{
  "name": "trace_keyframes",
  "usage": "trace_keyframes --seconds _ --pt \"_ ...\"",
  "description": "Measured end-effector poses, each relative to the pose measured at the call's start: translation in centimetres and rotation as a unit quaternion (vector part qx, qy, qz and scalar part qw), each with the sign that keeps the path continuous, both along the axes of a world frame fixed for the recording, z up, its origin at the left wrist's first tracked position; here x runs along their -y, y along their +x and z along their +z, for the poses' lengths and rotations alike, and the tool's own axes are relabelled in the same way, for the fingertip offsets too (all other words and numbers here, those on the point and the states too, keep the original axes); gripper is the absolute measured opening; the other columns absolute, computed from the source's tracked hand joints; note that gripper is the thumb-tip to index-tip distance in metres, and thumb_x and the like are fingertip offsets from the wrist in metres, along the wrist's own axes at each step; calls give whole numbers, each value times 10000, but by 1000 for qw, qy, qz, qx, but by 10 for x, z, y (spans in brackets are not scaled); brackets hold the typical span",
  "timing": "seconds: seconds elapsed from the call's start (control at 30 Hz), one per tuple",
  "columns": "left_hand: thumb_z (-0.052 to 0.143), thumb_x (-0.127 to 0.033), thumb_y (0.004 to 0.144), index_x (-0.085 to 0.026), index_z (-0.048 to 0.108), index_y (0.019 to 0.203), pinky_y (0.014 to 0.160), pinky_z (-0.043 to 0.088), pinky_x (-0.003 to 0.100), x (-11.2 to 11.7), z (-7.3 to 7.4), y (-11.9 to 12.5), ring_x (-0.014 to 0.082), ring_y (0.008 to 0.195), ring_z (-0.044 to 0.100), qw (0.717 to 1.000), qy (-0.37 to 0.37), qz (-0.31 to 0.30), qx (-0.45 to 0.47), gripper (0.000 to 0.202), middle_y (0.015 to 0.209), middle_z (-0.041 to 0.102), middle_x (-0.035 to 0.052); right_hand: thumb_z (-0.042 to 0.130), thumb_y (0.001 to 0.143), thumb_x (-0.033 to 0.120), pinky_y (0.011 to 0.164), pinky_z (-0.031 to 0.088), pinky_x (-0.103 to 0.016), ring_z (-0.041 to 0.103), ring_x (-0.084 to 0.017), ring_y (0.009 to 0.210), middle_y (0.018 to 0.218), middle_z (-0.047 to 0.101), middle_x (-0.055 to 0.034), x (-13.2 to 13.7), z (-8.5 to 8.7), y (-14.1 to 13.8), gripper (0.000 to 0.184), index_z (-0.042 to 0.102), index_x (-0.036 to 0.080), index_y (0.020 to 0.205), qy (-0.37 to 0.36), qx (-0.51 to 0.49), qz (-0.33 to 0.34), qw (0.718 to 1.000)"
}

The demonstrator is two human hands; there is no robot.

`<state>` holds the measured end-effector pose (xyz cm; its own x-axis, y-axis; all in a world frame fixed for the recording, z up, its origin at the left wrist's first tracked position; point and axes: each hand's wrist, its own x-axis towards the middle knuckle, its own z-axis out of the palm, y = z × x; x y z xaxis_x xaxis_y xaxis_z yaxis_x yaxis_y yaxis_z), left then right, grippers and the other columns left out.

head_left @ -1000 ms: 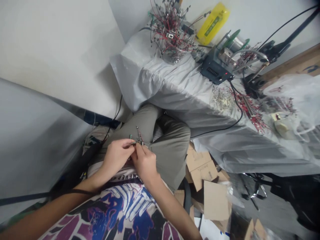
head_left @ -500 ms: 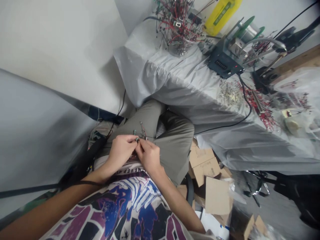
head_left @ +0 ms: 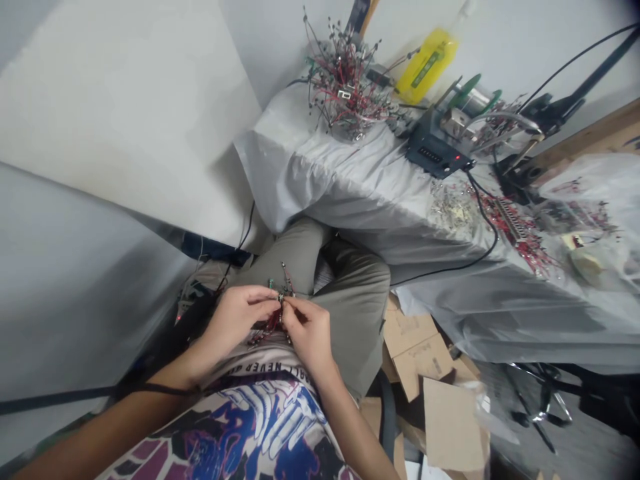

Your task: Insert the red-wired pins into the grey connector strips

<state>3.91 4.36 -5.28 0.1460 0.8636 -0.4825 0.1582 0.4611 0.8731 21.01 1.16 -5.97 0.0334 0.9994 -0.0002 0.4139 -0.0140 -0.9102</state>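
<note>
My left hand (head_left: 237,327) and my right hand (head_left: 310,333) meet above my khaki trousers (head_left: 355,320). Their fingertips pinch a small wired electronic part (head_left: 281,299) from both sides. Thin metal leads stick up from it, and a small green piece (head_left: 271,283) sits just to the left. A tangle of red wires (head_left: 267,328) hangs below my fingers, close to my shirt. My fingers hide most of the part, so I cannot tell its exact kind.
A table under grey plastic sheeting (head_left: 350,180) stands ahead, holding a mound of wired components (head_left: 345,87), a dark soldering station (head_left: 437,147), and scattered parts (head_left: 515,227). Flattened cardboard (head_left: 415,347) lies on the floor to the right. A white wall (head_left: 125,133) runs along the left.
My hands have moved slightly down and to the right, and the red wires now show below them. The whole scene has shifted a little in the view.
</note>
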Motion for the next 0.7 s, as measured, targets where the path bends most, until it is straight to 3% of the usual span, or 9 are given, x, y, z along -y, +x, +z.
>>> trace_keyframes --seconds 0.1,0.2,0.33,0.43,0.53,0.7 --pt "764 -492 770 -195 820 1008 937 585 421 -8 -1 -2 334 994 787 996 48 -28 -76 385 1030 841 106 624 989 249 719 525 -258 698 -170 714 841 805 -35 -2 0 5 239 854 191 965 -39 23 -5 999" --pt "745 -467 831 -227 822 1007 982 513 444 -13 1 -3 349 1006 757 981 90 -73 -157 307 1006 832 93 677 992 276 812 533 -293 711 -212 830 920 787 -65 -7 -1 15 203 843 190 1071 -59 146 2 988" --pt "650 -467 923 -194 787 1226 1065 441 481 -10 1 -6 404 1180 686 957 122 -96 -245 430 1237 772 170 723 1014 441 1067 509 -394 677 -320 1203 1270 726 -174 -13 -6 31 445 753 136 1336 -83 228 -27 970" --pt "601 -469 950 -115 714 1330 1055 448 516 -5 -5 -7 443 1172 686 949 102 -96 -281 532 1190 764 229 617 1068 543 1045 512 -401 682 -318 1186 1243 726 -184 -17 -14 35 491 752 135 1304 -138 208 41 968" --pt "581 -471 957 -145 747 1151 1010 485 493 -3 -13 -3 423 1083 726 956 84 -106 -261 415 1067 789 202 514 1094 622 973 518 -377 692 -285 1088 1142 728 -159 -18 -22 27 544 758 151 1212 -148 172 88 970" --pt "522 -556 960 -194 733 1020 1046 529 468 -7 -19 8 393 1148 740 982 64 -58 -167 423 1123 800 182 341 1133 652 871 512 -309 673 -214 946 992 755 -104 -18 -22 3 666 769 152 1034 -113 7 111 987"
